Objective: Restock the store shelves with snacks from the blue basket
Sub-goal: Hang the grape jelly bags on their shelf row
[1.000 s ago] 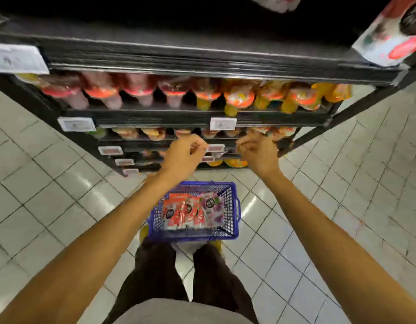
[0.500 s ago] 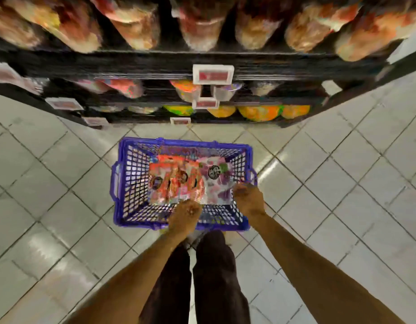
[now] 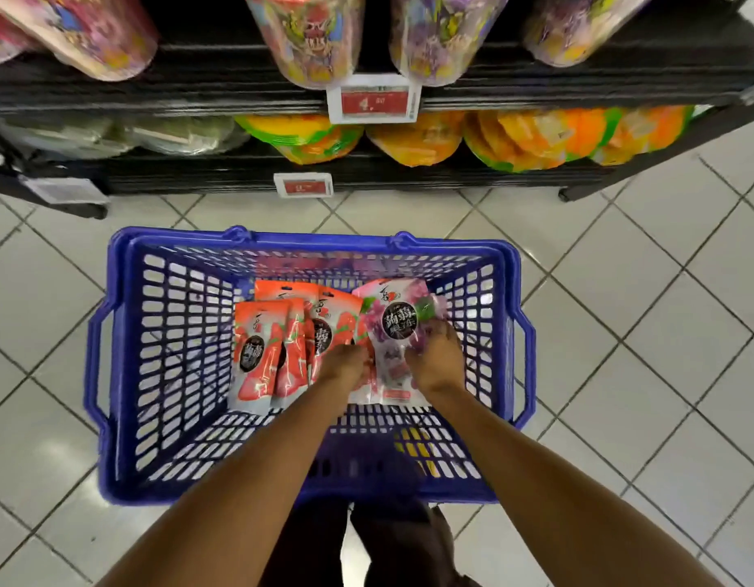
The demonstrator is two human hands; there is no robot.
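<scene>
Right hand (image 3: 436,362) and left hand (image 3: 345,368) are reaching down inside the blue basket (image 3: 307,238), close together. The purple packet (image 3: 398,328) is lying between and just ahead of them, its long axis running away toward the shelf (image 3: 536,180).

Right hand is curling over the packet's right edge, gripping it. Left hand is bearing on its left edge (pinching it, or the red packets (image 3: 265,349) further left, cannot tell). Forearms are slanting inward, wrists bent down. Right hand is looking better placed for the lift.
</scene>
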